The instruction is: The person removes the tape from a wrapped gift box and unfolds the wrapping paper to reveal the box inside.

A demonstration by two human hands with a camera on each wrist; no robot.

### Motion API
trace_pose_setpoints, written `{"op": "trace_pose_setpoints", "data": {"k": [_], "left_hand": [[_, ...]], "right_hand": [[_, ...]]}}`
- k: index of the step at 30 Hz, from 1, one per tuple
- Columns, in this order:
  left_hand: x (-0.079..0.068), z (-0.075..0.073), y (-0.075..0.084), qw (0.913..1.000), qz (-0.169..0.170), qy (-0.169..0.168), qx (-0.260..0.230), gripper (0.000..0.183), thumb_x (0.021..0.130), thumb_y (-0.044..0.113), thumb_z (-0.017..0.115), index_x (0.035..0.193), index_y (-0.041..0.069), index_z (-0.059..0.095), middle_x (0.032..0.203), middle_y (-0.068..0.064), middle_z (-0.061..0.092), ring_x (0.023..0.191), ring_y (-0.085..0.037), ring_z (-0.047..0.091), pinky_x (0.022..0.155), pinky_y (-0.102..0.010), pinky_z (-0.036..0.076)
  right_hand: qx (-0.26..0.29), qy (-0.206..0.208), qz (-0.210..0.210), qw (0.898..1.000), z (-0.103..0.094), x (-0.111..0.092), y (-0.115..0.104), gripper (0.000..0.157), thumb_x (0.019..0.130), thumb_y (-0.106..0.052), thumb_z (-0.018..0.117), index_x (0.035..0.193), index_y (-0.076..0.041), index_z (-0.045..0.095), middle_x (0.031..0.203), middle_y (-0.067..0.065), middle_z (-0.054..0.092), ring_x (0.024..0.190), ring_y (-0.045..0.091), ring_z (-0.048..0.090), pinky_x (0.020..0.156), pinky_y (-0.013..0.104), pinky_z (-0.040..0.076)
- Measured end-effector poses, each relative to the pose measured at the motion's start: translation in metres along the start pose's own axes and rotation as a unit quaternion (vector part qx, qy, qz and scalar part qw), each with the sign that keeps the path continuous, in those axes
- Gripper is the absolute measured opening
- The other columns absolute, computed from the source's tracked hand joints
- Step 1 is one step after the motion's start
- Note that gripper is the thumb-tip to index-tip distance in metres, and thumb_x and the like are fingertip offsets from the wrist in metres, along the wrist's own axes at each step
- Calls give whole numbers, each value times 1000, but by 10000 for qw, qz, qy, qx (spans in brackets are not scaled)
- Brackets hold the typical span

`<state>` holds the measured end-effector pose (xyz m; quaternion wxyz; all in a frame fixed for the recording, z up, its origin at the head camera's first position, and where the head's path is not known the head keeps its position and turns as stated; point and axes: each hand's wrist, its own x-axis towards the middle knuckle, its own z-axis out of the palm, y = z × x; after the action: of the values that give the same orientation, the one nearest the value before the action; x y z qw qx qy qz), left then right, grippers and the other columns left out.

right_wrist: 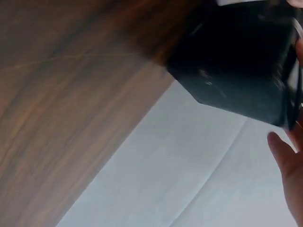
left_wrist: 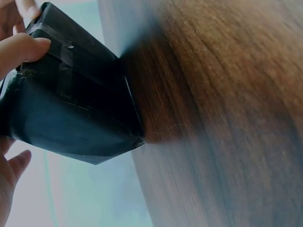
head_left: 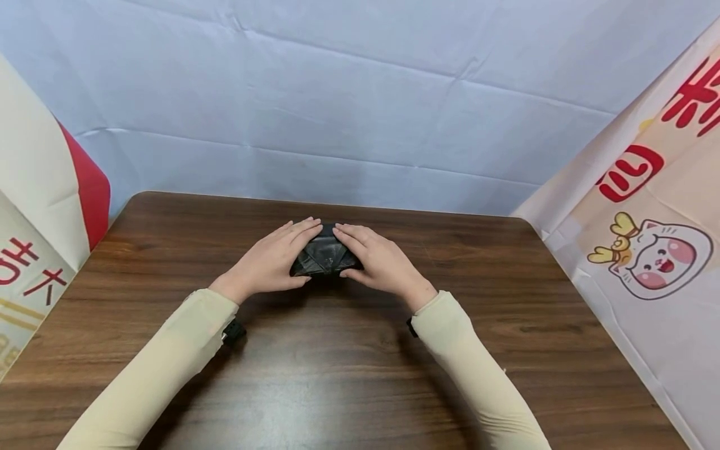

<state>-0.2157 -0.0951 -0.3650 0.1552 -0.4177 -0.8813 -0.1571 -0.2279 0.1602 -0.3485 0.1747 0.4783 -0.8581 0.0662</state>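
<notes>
A black wrapped package (head_left: 326, 253), boxy with folded flaps on top, is between both hands near the far side of the table. My left hand (head_left: 275, 257) grips its left side, fingers over the top and thumb along the near side. On the opposite side, my right hand (head_left: 385, 259) holds it in much the same way. Clear tape strips show on the package (left_wrist: 71, 99) in the left wrist view. Its lower edge is close to the tabletop; whether it touches along its whole base I cannot tell. In the right wrist view the package (right_wrist: 236, 66) is dark and blurred.
The brown wood-grain table (head_left: 315, 362) has rounded far corners. A pale cloth backdrop (head_left: 349, 106) hangs behind it. Printed banners stand at the left (head_left: 39, 206) and right (head_left: 647, 237). Dark straps with small devices are at both wrists.
</notes>
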Motion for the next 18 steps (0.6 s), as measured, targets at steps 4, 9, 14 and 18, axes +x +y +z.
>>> {"op": "trace_pose_setpoints", "data": {"k": [4,9,14,18], "left_hand": [[-2,0,-3,9998,122,155,52,91,73,29,82,143,-5,33,147,-20,33,138,-31,27,111,-47,23],[-4,-1,-6,9982,236,235,490,93,74,31,81,145,-3,31,149,-18,31,139,-29,25,112,-45,20],[-5,-4,-8,9968,376,225,675,89,77,28,78,145,-4,31,150,-17,30,141,-29,21,114,-43,15],[-5,-8,-5,9947,579,261,804,81,79,24,75,143,-5,36,150,-18,31,140,-30,22,113,-45,17]], "right_hand": [[-396,119,-94,9991,8,-1,-2,84,79,-35,77,144,-2,36,143,14,39,129,27,41,102,38,38],[-462,219,-135,9986,12,0,-3,81,82,-32,75,146,-5,34,146,14,36,131,27,39,102,38,38],[-432,298,-209,9984,10,2,-4,76,84,-32,73,146,-6,36,149,14,33,136,26,33,102,39,39],[-456,389,-300,9977,9,3,-5,71,86,-32,71,144,-4,40,150,14,33,138,25,28,101,38,39]]}}
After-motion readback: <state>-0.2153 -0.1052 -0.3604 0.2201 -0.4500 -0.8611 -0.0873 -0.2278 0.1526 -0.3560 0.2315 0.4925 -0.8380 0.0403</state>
